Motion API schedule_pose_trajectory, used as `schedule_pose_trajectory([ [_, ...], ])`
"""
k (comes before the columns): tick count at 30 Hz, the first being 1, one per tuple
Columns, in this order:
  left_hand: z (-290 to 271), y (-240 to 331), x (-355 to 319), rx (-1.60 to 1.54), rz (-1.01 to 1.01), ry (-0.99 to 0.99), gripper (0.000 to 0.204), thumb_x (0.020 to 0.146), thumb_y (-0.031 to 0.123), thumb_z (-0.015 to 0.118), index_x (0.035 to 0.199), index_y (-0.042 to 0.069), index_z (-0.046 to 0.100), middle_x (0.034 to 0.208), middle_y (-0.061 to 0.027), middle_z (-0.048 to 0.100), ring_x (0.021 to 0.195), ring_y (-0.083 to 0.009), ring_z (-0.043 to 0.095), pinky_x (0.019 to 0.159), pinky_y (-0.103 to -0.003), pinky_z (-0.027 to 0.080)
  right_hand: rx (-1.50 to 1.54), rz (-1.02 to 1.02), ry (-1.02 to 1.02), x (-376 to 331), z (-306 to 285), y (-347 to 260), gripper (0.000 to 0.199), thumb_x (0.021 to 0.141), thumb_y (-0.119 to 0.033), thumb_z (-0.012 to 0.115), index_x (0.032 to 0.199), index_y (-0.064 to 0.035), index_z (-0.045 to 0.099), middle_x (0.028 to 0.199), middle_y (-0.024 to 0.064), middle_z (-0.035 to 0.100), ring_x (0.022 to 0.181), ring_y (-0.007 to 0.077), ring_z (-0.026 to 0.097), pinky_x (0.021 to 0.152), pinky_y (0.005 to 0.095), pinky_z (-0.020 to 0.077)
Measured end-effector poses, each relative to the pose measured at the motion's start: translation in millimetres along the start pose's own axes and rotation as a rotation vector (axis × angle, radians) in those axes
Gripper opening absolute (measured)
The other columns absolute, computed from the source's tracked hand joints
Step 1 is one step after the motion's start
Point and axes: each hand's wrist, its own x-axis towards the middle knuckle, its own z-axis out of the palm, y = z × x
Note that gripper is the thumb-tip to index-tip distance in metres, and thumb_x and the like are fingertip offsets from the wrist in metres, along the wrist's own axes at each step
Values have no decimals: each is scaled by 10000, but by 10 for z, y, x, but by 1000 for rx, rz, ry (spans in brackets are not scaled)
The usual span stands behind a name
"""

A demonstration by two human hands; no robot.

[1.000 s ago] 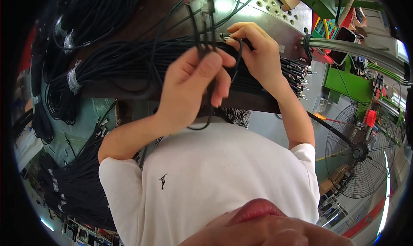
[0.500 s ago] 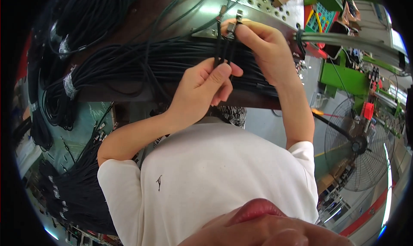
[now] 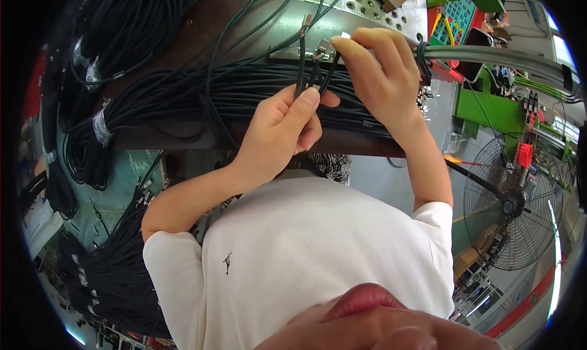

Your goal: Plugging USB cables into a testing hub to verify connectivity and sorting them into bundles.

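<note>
Three black cables point(image 3: 301, 66) rise side by side from my left hand point(image 3: 282, 125), whose thumb and fingers are closed around them. The leftmost ends in a slim tip with reddish contacts point(image 3: 307, 22). On the middle one sits a silvery metal connector shell point(image 3: 322, 47). My right hand point(image 3: 384, 75) pinches the rightmost cable near its end with thumb and index finger. A bright metal end point(image 3: 345, 36) shows just above that pinch, partly covered by the fingers.
Beneath my hands, a long bundle of black cables point(image 3: 244, 87) lies along the bench edge, tied at the left with clear wrap point(image 3: 101, 127). A perforated metal plate point(image 3: 367, 11) stands behind. To the right are green machine parts point(image 3: 483, 113) and a caged fan point(image 3: 509, 204).
My left hand and the cables have shifted slightly left, and the cable ends have spread apart. The right hand's fingertips have come off the middle connector and hold the rightmost cable's end.
</note>
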Motion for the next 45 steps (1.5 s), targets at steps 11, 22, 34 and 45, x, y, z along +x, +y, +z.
schedule_pose_trajectory([
  [11,-12,82,-7,-76,-37,-124,374,1041,350,412,1081,29,601,626,-18,565,515,-44,454,499,-184,374,-24,-176,-42,17,-347,-106,251,736,-259,705,957,-147,674,1033,-22,622,955,174,608,870,345,463],
  [22,-693,489,-339,1018,88,-158,144,948,112,541,1029,2,585,713,-108,656,633,-292,649,561,-340,481,-498,276,-423,-567,-1191,390,257,786,-48,696,1034,-109,660,1096,42,641,1048,255,599,913,379,460],
  [34,-649,360,-196,687,482,-144,142,944,103,549,960,-23,613,711,-45,651,591,-80,571,550,-222,440,446,108,-96,170,-198,-680,169,797,-245,703,835,-135,581,673,-21,448,561,122,539,435,277,409],
  [45,-692,301,-268,794,433,-117,153,951,114,555,950,-33,599,705,-56,633,593,-110,567,557,-230,433,338,202,-195,-379,-833,161,106,750,-91,716,843,-85,666,794,23,637,766,237,627,677,353,486],
])
